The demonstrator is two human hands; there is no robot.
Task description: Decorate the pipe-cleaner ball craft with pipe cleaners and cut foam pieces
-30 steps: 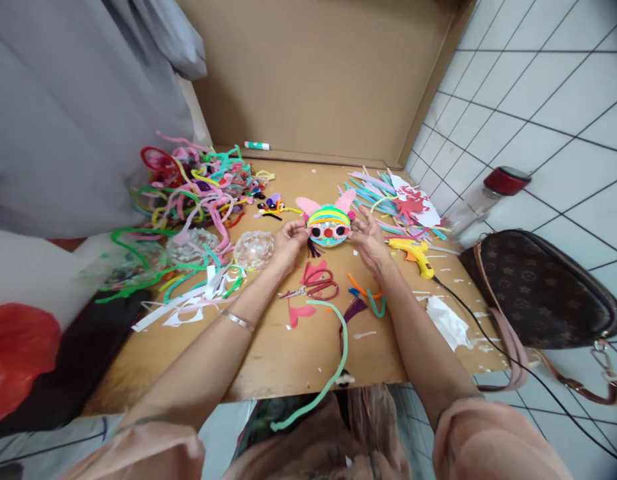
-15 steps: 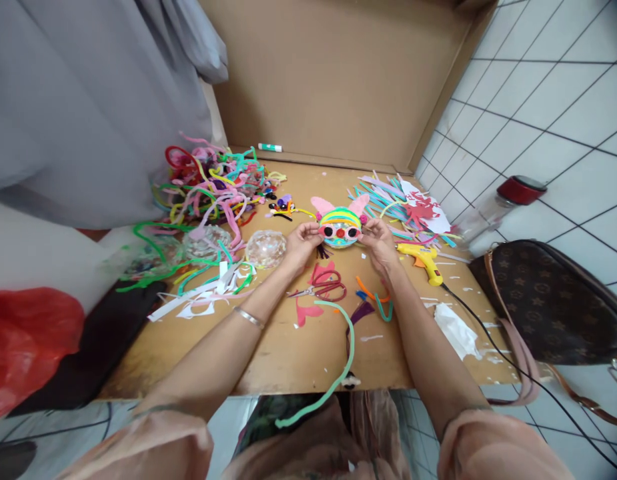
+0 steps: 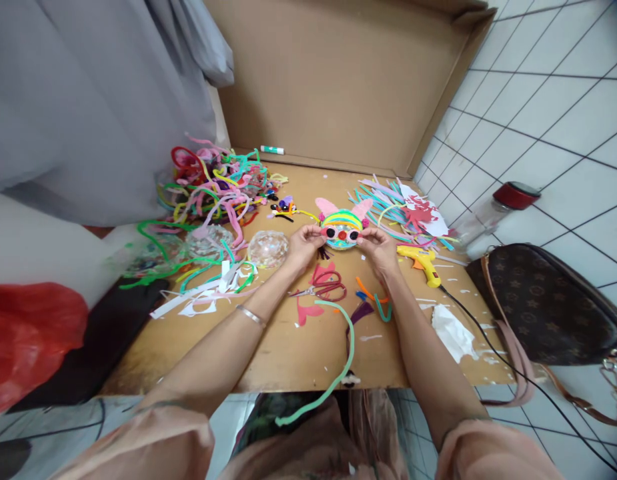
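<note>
A craft animal head [image 3: 342, 220] with pink ears, green and yellow striped bands, black eyes and a red nose is held up over the middle of the table. My left hand [image 3: 307, 245] pinches it at the left end of the eye strip. At the other end, the fingers of my right hand [image 3: 379, 248] are closed on the same strip. Below the hands lie red-handled scissors [image 3: 329, 288] on pink scraps. A long light-green pipe cleaner [image 3: 349, 347] curves over the front edge, beside a purple tassel [image 3: 361, 312].
Left stands a tangled heap of pipe cleaners [image 3: 213, 180] with a clear ball [image 3: 268, 249] and white paper scraps [image 3: 203, 300]. Right are a yellow glue gun [image 3: 424, 261] with a black cord, more pipe cleaners [image 3: 371, 200], crumpled tissue [image 3: 453, 331], a red-lidded bottle [image 3: 515, 195] and a brown bag [image 3: 548, 300].
Both hands keep their hold on the craft head, which has hardly moved. The whole view has shifted slightly.
</note>
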